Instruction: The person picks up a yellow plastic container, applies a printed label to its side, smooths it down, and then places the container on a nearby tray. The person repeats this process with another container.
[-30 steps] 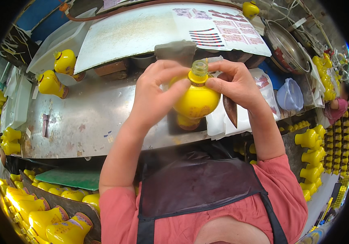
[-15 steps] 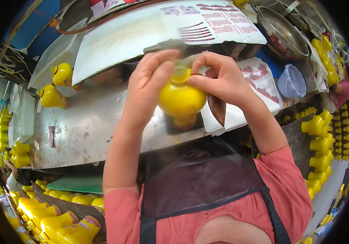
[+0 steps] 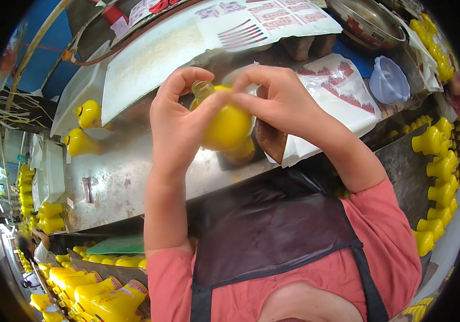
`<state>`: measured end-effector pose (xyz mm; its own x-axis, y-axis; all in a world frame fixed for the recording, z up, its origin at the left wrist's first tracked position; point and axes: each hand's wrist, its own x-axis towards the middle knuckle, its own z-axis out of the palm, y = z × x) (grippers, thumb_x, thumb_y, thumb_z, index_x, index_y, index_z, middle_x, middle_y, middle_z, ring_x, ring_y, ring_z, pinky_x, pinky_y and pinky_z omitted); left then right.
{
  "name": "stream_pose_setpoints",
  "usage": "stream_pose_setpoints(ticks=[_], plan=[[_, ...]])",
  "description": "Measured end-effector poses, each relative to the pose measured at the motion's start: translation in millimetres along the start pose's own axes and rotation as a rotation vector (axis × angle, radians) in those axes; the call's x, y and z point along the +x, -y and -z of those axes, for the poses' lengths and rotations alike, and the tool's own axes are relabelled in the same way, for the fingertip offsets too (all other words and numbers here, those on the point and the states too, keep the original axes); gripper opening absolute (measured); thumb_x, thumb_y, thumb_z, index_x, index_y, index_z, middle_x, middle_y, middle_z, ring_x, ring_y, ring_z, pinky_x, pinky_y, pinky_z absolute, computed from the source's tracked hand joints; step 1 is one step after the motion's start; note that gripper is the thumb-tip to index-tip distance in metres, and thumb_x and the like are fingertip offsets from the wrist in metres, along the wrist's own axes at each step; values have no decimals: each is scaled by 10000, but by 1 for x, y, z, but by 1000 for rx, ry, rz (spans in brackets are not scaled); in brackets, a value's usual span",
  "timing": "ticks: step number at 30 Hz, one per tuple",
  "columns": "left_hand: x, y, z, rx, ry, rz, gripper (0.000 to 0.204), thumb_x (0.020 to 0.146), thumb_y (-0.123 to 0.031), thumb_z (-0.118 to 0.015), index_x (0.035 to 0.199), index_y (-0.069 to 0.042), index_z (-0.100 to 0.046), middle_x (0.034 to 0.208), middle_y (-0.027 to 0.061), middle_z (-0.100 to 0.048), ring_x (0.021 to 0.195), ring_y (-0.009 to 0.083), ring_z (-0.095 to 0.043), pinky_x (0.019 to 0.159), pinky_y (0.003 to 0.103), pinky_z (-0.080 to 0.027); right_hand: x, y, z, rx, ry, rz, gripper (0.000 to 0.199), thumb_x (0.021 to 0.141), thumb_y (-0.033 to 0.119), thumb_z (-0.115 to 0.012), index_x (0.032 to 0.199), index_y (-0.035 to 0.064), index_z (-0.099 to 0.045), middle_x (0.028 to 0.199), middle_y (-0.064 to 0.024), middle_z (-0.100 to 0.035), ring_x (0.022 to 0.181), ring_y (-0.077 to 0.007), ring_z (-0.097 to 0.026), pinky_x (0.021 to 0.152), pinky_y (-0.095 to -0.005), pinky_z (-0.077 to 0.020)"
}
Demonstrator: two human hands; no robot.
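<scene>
A glossy yellow bottle (image 3: 229, 129), round-bodied with a clear glassy neck, stands on the metal bench before me, its neck tipped to the left. My left hand (image 3: 179, 115) curls about the neck, thumb pressed across the bottle's shoulder. From the other side my right hand (image 3: 278, 96) has thumb and index finger pinched at that same shoulder, close to the left thumb. A brown, flat pointed scraper (image 3: 271, 140) is tucked in the right palm, its tip hanging toward the bench edge. Whatever lies between the pinching fingertips is hidden.
Printed sheets (image 3: 342, 96) lie right of the bottle. Behind is a white board (image 3: 155, 64) bearing decals. A lilac basket (image 3: 389, 80) and a metal basin (image 3: 366, 24) stand at right. Two yellow bottles (image 3: 82, 142) sit at left; rows of more (image 3: 114, 300) fill racks on both sides.
The bottle's neck has tipped leftward. My left hand has gone from hovering beside the neck to contact with the shoulder, its thumb meeting the right fingers. The whole view has shifted slightly.
</scene>
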<state>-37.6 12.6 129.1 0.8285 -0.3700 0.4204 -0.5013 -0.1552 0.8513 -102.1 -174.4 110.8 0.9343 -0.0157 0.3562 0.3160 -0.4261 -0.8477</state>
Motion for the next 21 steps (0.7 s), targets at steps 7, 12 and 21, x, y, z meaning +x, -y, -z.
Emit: stream_pose_setpoints(ticks=[7, 12, 21], plan=[[-6, -11, 9, -148, 160, 108, 235, 819, -29, -807, 1036, 24, -732, 969, 37, -714, 907, 101, -624, 862, 256, -506, -5, 1, 4, -34, -50, 60, 154, 901, 164, -767, 927, 16, -731, 830, -16, -692, 573, -33, -548, 515, -232, -427], [-9, -10, 8, -231, 97, 63, 224, 843, -7, -794, 1056, 29, -739, 1010, 51, -730, 937, 107, -642, 881, 257, -511, -10, 5, 0, -168, -108, 137, 129, 881, 139, -748, 923, 18, -729, 855, -59, -711, 607, -115, -589, 557, -265, -463], [-13, -8, 16, -218, 186, 96, 275, 842, -15, -805, 1104, 33, -735, 1050, 64, -733, 997, 131, -646, 937, 269, -494, -8, 10, -3, -303, -149, 264, 111, 850, 130, -714, 875, 23, -701, 872, -148, -707, 798, -356, -672, 719, -424, -532]])
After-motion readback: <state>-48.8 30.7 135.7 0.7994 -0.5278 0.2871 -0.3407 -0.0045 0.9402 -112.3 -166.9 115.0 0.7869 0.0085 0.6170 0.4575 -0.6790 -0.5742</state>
